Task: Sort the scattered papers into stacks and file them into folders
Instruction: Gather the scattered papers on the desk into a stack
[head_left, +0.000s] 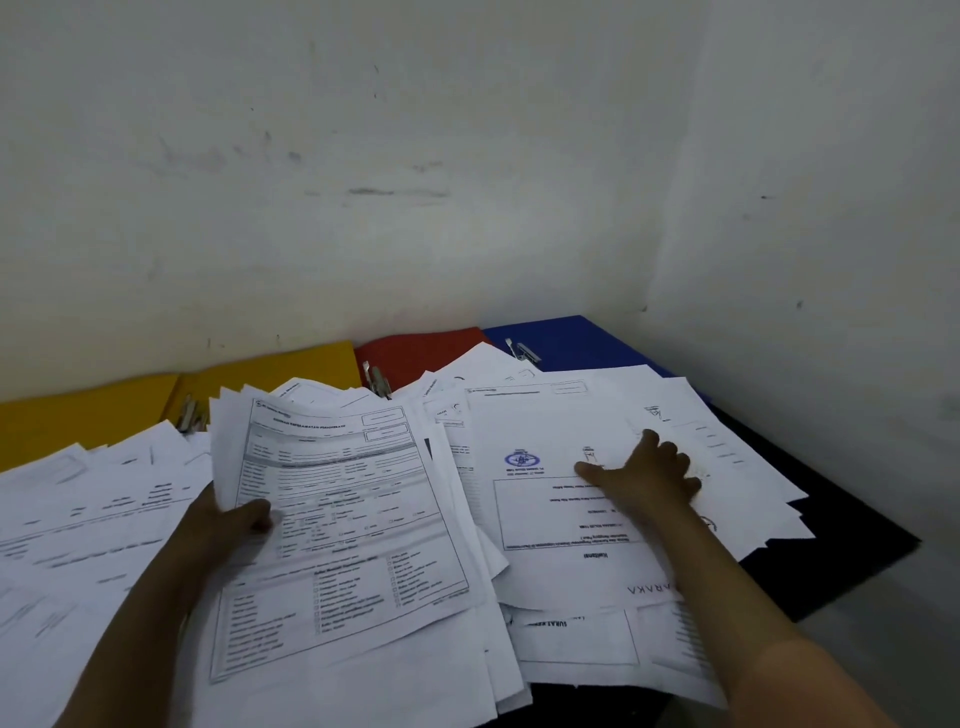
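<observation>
White printed papers (88, 525) lie scattered over a dark table. My left hand (228, 519) grips a stack of form sheets (343, 519) by its left edge, thumb on the top page, the stack lifted and tilted above the pile. My right hand (647, 475) rests flat with spread fingers on a sheet with a blue logo (545, 525) at the right. Along the wall lie open folders: a yellow folder (78, 410), a red folder (415, 351) and a blue folder (571, 340), each with a metal clip.
A white wall rises right behind the folders and turns a corner at the right. The dark table edge (852, 571) shows at the right, with grey floor beyond. Loose sheets overhang the near side of the table.
</observation>
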